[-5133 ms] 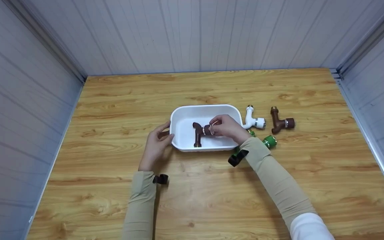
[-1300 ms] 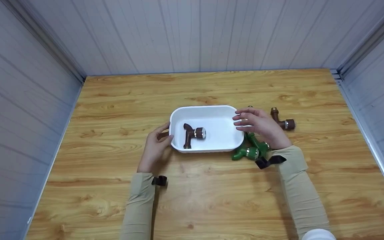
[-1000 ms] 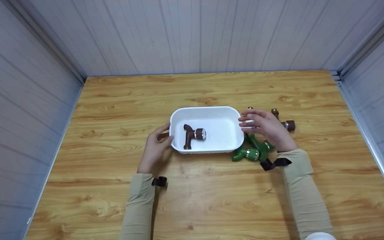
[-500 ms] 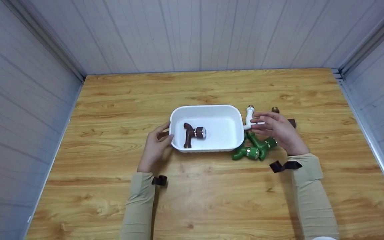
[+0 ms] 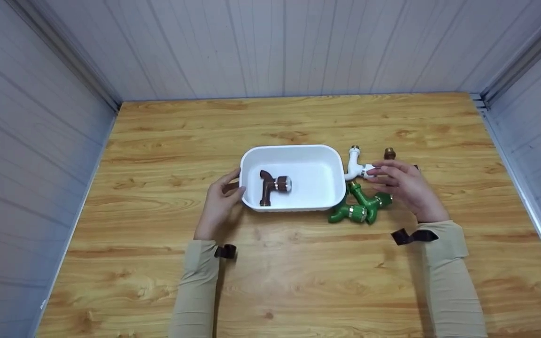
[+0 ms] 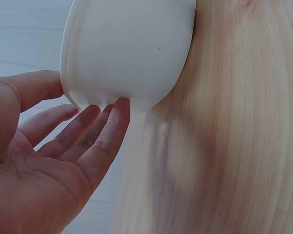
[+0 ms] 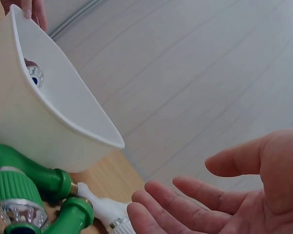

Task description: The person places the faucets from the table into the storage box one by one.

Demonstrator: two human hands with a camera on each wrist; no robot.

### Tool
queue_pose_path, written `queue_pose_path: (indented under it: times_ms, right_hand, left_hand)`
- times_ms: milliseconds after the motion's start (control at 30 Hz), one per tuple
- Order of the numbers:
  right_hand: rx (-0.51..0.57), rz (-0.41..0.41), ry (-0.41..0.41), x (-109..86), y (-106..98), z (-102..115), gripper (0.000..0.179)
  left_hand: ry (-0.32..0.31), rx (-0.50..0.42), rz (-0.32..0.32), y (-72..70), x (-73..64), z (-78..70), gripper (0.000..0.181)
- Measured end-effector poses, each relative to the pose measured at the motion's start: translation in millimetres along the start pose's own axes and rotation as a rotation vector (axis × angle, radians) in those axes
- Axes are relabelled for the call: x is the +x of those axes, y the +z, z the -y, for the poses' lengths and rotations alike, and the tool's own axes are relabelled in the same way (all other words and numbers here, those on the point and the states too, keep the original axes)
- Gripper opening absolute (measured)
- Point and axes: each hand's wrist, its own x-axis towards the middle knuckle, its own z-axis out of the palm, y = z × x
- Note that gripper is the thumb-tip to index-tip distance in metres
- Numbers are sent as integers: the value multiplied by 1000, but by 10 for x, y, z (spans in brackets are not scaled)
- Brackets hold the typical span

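Note:
My left hand point(image 5: 221, 202) holds the left end of a white plastic tub point(image 5: 294, 210), thumb at the rim and fingertips against the outer wall, as the left wrist view shows. Inside the tub lies a brown faucet point(image 5: 266, 188) with a ribbed knob. Above the faucets to the right hovers my right hand point(image 5: 409, 190), fingers loosely spread and holding nothing. A white faucet point(image 5: 354, 166) is nearest its fingertips. Another brown faucet point(image 5: 390, 154) is mostly hidden behind this hand. Two green faucets point(image 5: 369, 204) point(image 5: 345, 213) lie together by the tub's right front corner.
Everything stands on a wood-grain table point(image 5: 270, 272). Pale panel walls rise behind it point(image 5: 270, 47) and along both sides. The white faucet's spout end reaches the tub's right side.
The brown faucet, earlier in my right hand, has been let go in the tub's left part. My right hand has since moved right, uncovering the white faucet. The left hand has stayed put.

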Motion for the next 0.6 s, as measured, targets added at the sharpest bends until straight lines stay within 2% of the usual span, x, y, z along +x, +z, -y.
queue_pose_path:
  times_ms: [267, 500, 600]
  right_hand:
    - [47, -24, 12, -73, -125, -53, 46]
    - [24, -35, -4, -118, -224, -110, 41]
    - [29, -39, -3, -126, -245, -116, 40]
  left_hand:
    - [-17, -8, 16, 3, -26, -20, 49]
    - [-21, -24, 57, 21, -145, -253, 49]
    - [-10, -40, 66, 19, -147, -265, 49]
